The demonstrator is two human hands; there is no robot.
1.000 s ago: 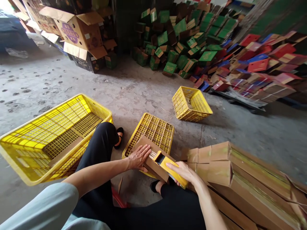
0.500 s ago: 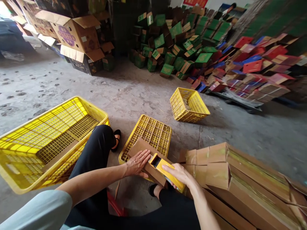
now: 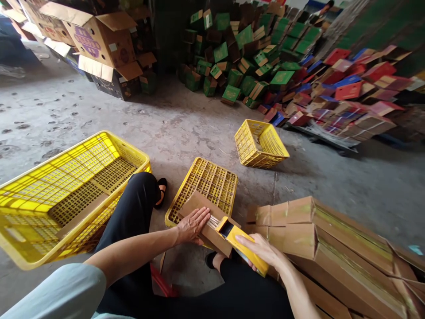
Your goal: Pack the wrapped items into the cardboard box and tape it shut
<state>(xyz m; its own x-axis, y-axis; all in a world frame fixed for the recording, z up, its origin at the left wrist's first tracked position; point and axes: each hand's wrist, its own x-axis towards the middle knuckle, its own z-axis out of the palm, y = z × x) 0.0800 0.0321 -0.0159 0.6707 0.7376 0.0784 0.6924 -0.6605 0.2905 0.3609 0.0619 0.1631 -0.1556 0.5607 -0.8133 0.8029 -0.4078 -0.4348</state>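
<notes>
My left hand (image 3: 192,224) lies flat, fingers stretched out, on a brown cardboard piece (image 3: 206,221) resting on an upturned yellow crate (image 3: 209,181). My right hand (image 3: 262,250) is closed around a yellow tape dispenser (image 3: 241,243), whose front end touches the cardboard just right of my left fingertips. A shiny strip of tape shows between the dispenser and my left hand.
A large yellow crate (image 3: 66,190) stands at my left knee, a small yellow basket (image 3: 260,144) farther out on the concrete floor. Stacked flat brown cartons (image 3: 332,248) lie at my right. Piles of green, red and blue boxes (image 3: 282,66) and big cartons (image 3: 96,40) fill the back.
My right hand has drawn the tape dispenser back toward me and to the right, away from my left hand. The left hand stays flat on the cardboard.
</notes>
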